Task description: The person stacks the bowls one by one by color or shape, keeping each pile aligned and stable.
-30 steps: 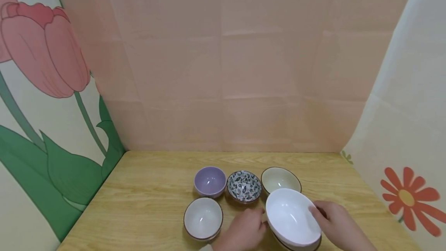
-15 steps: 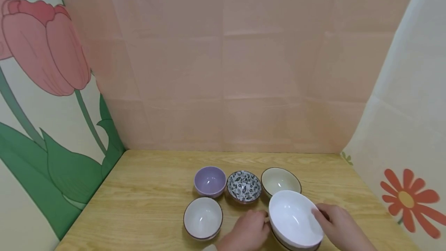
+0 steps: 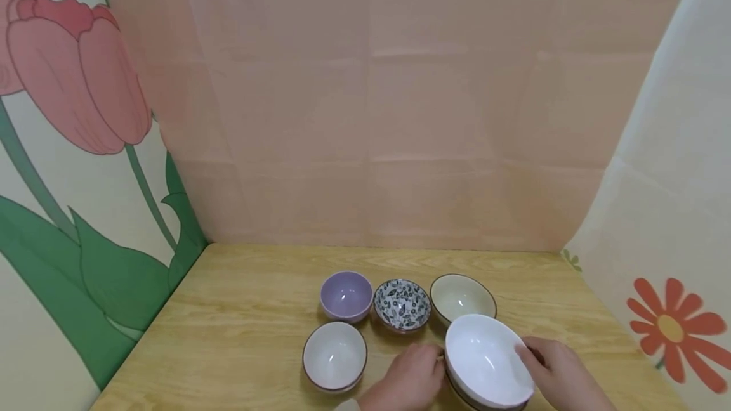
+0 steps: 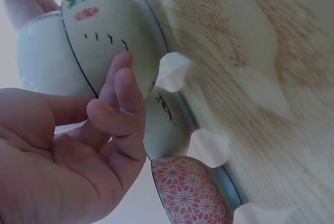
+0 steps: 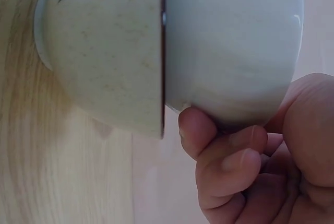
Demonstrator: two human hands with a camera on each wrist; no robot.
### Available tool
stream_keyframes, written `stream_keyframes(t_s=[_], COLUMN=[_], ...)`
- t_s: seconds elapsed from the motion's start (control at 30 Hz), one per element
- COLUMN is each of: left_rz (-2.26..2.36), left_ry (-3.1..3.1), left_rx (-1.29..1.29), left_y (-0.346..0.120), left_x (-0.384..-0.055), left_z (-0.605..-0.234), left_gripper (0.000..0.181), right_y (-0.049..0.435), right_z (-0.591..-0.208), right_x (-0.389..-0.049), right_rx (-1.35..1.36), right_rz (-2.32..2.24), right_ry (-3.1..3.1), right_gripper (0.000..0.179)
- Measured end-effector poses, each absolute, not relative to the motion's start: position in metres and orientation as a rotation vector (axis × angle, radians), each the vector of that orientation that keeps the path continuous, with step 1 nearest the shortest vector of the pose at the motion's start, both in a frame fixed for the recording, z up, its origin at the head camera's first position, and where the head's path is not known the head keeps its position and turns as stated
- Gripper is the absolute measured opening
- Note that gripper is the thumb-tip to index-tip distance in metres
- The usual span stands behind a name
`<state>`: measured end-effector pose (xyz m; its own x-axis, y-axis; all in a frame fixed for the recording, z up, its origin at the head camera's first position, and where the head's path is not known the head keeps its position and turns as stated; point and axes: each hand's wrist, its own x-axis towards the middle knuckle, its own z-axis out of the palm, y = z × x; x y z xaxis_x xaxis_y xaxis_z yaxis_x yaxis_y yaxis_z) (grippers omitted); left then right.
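Note:
My right hand holds a plain white bowl by its right side, thumb over the rim and fingers curled against the outer wall. The white bowl sits partly inside a wider cream bowl with a dark rim, which stands on the table. On the left side of that cream bowl is my left hand, thumb at the rim and fingers against the painted outer wall, seen in the left wrist view. In the head view, the white bowl hides most of the cream bowl.
A purple bowl, a blue-black floral bowl and another cream bowl stand in a row behind. An off-white bowl with a brown rim is left of my left hand. They stand on a wood-grain table.
The white bowl has shifted slightly right and towards me in my right hand. My left hand has moved a little right, along with the lower cream bowl's edge. The other bowls stay put.

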<state>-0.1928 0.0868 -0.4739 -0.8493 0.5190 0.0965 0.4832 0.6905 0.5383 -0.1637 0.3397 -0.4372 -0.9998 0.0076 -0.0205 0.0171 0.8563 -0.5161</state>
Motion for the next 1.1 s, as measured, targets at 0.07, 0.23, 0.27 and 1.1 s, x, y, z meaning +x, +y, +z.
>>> stream_keyframes(t_s=[0.07, 0.23, 0.27, 1.1], left_rz=[0.902, 0.935, 0.937, 1.058], left_ry=[2.827, 2.831, 2.832, 2.750], left_rx=[0.836, 0.829, 0.828, 0.855], left_y=[0.087, 0.086, 0.086, 0.082], left_x=[-0.192, -0.192, -0.192, -0.192], left_z=[-0.472, -0.471, -0.471, -0.472], left_gripper=[0.025, 0.028, 0.028, 0.023], right_y=[0.340, 0.341, 0.341, 0.340], right_z=[-0.439, -0.442, -0.442, -0.452], right_x=[-0.163, -0.161, -0.161, -0.159], right_rx=[0.021, -0.003, 0.000, 0.022], right_rz=[-0.832, -0.820, -0.819, -0.831], right_ry=[3.009, 3.037, 3.035, 3.059], right_gripper=[0.019, 0.018, 0.018, 0.019])
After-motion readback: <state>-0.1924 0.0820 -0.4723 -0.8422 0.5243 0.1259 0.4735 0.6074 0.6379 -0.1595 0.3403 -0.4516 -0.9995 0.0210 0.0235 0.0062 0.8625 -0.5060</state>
